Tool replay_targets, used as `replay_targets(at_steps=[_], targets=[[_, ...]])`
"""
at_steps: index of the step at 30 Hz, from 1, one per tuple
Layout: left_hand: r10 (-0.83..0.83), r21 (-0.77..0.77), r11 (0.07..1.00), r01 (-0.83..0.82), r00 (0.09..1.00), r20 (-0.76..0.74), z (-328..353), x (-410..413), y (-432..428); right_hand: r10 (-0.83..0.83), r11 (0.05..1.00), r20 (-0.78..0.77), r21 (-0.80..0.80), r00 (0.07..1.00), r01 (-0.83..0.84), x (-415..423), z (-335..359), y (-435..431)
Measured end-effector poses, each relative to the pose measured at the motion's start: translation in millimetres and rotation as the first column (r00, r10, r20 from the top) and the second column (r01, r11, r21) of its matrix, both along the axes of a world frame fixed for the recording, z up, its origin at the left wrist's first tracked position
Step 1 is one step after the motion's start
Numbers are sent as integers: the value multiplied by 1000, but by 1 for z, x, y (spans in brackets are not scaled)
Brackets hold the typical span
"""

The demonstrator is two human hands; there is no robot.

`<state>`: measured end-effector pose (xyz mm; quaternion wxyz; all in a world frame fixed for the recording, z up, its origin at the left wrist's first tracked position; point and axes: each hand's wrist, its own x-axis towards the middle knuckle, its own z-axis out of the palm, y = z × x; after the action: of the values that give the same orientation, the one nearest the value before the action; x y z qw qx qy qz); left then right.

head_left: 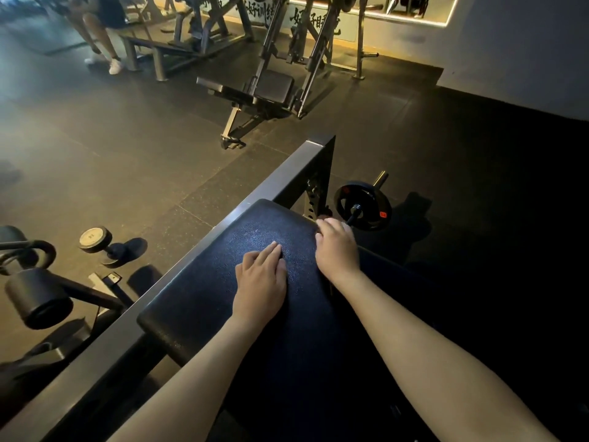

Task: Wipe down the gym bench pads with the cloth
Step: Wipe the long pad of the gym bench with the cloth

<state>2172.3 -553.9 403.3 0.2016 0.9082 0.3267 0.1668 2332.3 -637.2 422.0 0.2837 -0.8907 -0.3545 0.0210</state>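
The biggest thing is the dark rubber floor (127, 154), which lies all around the bench pad (223, 298). The bench pad itself is black, with a grained skin, and it runs from directly under me to a rounded far end; some light shines on its middle. Along the left side of the bench pad, touching its edge, goes a long grey steel beam (279, 177), and this beam reaches a little beyond the far end of the pad. Well beyond the bench pad stands a training machine (274, 87) with a black seat, and far to the left of that a person (95, 27) sits on another bench. To the left of the bench pad and lower than it, there is a thick black roller cushion (38, 298) on a bent arm. Just beyond the far right corner of the bench pad a black weight plate (363, 205) sits on a bar. My left grip (259, 282) lies flat on the middle of the bench pad, released, with the fingers straight and close together; what is under the palm I cannot tell. My right grip (338, 247) is at the far right corner of the bench pad, with its fingers curled over the edge and grasping it. On the floor, left of the bench pad, rests a small dumbbell (95, 239).
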Motion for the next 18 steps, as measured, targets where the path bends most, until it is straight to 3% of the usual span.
replay_targets(at_steps=[3, 5, 8, 11, 15, 18], targets=[[-69, 130, 990, 62, 996, 49, 4, -4, 8, 282, 959, -17, 29, 959, -281, -41, 2, 23], [-52, 215, 975, 52, 999, -4, 4, -16, 23, 431, 903, -33, 17, 902, -430, -59, 1, 24], [55, 178, 983, -36, 993, -103, 4, -39, 42, 328, 944, -36, -19, 944, -329, -52, 2, 36], [36, 133, 990, -37, 999, 6, -1, -45, 49, 185, 983, -40, -12, 982, -186, -60, 4, 61], [106, -2, 994, -107, 982, 154, 0, -44, 53, 417, 909, -86, 55, 905, -414, -93, 1, 66], [38, 33, 998, -44, 985, 165, 1, -50, 48, 492, 871, -50, 26, 869, -491, -91, 2, 44]])
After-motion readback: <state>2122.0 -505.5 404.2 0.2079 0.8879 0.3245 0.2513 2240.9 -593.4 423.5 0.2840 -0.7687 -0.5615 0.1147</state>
